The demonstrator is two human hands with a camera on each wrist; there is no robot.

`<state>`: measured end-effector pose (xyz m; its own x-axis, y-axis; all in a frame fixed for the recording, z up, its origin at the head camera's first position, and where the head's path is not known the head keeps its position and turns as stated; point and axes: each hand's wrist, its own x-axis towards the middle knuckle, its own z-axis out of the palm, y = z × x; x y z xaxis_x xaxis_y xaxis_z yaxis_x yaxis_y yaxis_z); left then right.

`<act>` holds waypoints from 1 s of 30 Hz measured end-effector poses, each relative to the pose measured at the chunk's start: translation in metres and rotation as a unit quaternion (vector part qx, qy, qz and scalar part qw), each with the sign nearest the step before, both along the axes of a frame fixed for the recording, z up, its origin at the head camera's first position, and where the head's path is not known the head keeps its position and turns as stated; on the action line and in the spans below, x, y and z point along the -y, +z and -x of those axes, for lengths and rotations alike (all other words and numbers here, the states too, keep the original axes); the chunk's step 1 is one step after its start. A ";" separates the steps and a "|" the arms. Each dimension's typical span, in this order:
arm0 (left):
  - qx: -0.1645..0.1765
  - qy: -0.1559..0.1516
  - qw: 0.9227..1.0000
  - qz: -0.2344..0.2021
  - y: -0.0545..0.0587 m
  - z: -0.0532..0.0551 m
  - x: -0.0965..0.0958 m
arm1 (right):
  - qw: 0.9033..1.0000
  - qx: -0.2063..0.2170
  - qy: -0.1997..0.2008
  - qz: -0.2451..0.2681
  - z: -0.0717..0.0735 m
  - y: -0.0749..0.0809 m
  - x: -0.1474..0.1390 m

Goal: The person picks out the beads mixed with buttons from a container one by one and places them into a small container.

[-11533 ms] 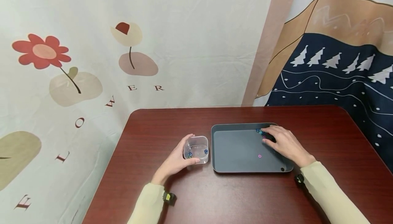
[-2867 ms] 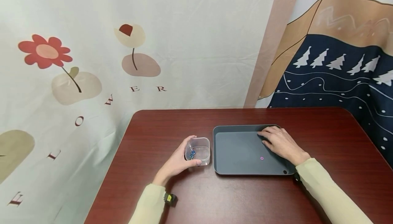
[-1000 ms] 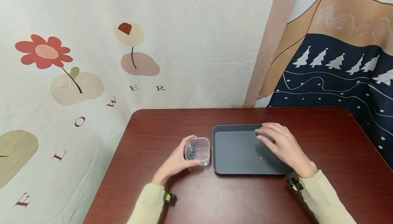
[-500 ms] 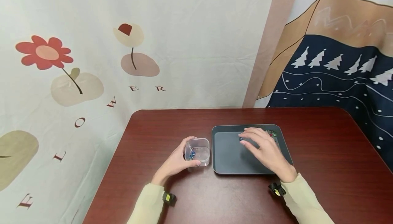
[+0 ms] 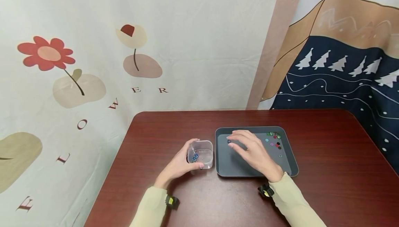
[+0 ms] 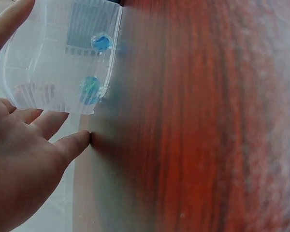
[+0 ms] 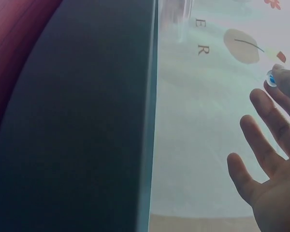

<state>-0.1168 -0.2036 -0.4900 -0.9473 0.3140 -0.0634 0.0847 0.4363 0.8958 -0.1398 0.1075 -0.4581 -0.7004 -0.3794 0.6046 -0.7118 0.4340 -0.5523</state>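
Observation:
My left hand (image 5: 180, 162) grips a clear plastic box (image 5: 207, 164) on the table, left of the grey tray. A few blue marbles (image 5: 195, 157) lie in the box's left side; the left wrist view shows a marble with blue inside (image 6: 101, 42) through the box wall. Above the tray's left part, my right hand (image 5: 255, 156) pinches a clear marble with a blue core (image 7: 271, 79) between thumb and index finger. The other fingers are spread in the right wrist view. The tray (image 5: 230, 166) lies flat, right next to the box.
Small green pieces (image 5: 270, 134) sit in the tray's far right corner. Nearer are several small beads and rings, including a pink ring (image 5: 272, 144) and a red piece (image 5: 276, 145). A brown wooden table (image 5: 327, 157) carries everything; a printed curtain (image 5: 202, 47) hangs behind.
My right hand has lifted the marble from the tray's right part and carried it left, uncovering the small pieces there. The left hand stays on the box.

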 end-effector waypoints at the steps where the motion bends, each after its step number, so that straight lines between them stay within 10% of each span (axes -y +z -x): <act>1: 0.000 0.000 1.000 -0.001 -0.001 0.000 0.000 | 1.000 0.001 0.001 -0.001 0.000 0.000 0.003; 17: 0.002 -0.006 1.000 -0.010 0.000 0.001 -0.001 | 0.999 0.015 0.038 -0.017 0.006 0.000 0.046; 30: 0.003 -0.017 1.000 -0.015 0.040 -0.012 -0.011 | 0.996 0.039 0.063 -0.058 0.013 -0.018 0.069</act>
